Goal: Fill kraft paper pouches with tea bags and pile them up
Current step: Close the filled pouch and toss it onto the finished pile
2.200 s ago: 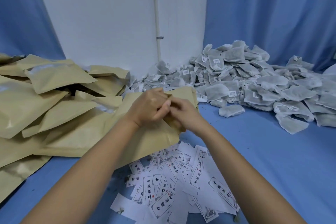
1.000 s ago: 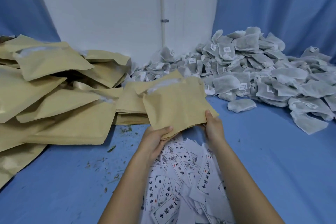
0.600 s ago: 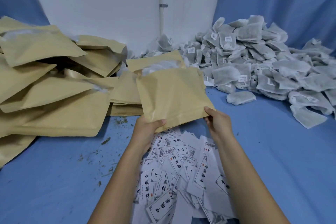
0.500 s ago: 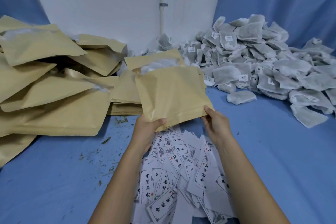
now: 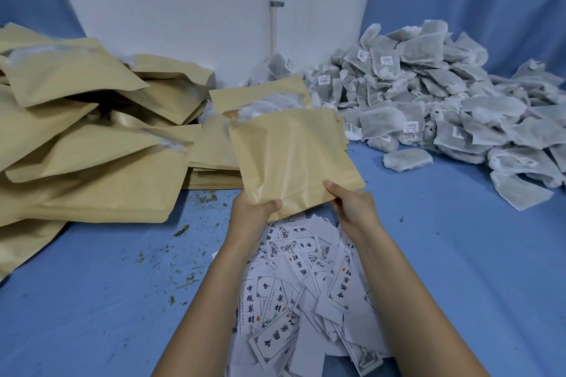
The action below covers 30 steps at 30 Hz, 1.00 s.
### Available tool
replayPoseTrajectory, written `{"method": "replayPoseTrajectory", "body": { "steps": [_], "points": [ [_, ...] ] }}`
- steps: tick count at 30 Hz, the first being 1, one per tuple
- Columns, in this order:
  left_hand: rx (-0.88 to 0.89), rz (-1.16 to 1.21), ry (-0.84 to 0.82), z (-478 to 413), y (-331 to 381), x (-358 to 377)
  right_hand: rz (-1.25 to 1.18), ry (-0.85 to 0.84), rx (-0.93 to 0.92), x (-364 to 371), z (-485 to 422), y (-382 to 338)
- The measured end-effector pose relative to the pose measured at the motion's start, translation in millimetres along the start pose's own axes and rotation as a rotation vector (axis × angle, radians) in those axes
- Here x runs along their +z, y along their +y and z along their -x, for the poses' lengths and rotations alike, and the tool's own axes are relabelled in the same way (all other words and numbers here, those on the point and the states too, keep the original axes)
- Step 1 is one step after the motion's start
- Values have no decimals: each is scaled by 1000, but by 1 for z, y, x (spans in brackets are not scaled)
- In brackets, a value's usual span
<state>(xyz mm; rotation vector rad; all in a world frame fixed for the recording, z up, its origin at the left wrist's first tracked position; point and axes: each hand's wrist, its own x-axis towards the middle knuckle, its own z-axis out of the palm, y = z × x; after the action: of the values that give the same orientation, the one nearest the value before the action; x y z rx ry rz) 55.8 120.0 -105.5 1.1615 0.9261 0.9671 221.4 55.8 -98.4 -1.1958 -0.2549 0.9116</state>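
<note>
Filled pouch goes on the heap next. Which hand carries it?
Probably left. The left hand grips the tan kraft paper pouch at the corner nearer the heap of filled kraft pouches; the right hand is on the far side.

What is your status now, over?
Left hand, right hand grip pouch by bottom edge. Tea bag shows at its mouth. Path to pouch pile, left, looks open.

Your left hand (image 5: pixel 255 210) pinches the near-left corner of the pouch (image 5: pixel 291 156), thumb on top; your right hand (image 5: pixel 352 205) pinches its near-right corner. Both forearms reach forward.
</note>
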Motion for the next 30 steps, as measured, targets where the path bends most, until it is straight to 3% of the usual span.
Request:
{"method": "replayPoseTrajectory", "body": {
  "steps": [3,6,8,12,16,21,25,30],
  "points": [
    [-37,-11,40,-1,0,1,160,72,-64,-1,2,2],
    [-66,34,54,-1,0,1,-7,-90,16,5,5,3],
    [-86,68,48,0,0,2,30,-160,28,9,7,5],
    [-115,80,55,0,-2,2,144,-130,-61,10,8,10],
    [-78,89,45,2,-3,4,57,-187,0,15,12,13],
    [-63,76,37,2,-5,5,101,-150,-22,17,12,15],
    [-62,70,42,1,-5,6,122,-230,38,18,13,17],
    [-134,103,72,0,-2,8,195,-155,0,18,9,20]
  ]
}}
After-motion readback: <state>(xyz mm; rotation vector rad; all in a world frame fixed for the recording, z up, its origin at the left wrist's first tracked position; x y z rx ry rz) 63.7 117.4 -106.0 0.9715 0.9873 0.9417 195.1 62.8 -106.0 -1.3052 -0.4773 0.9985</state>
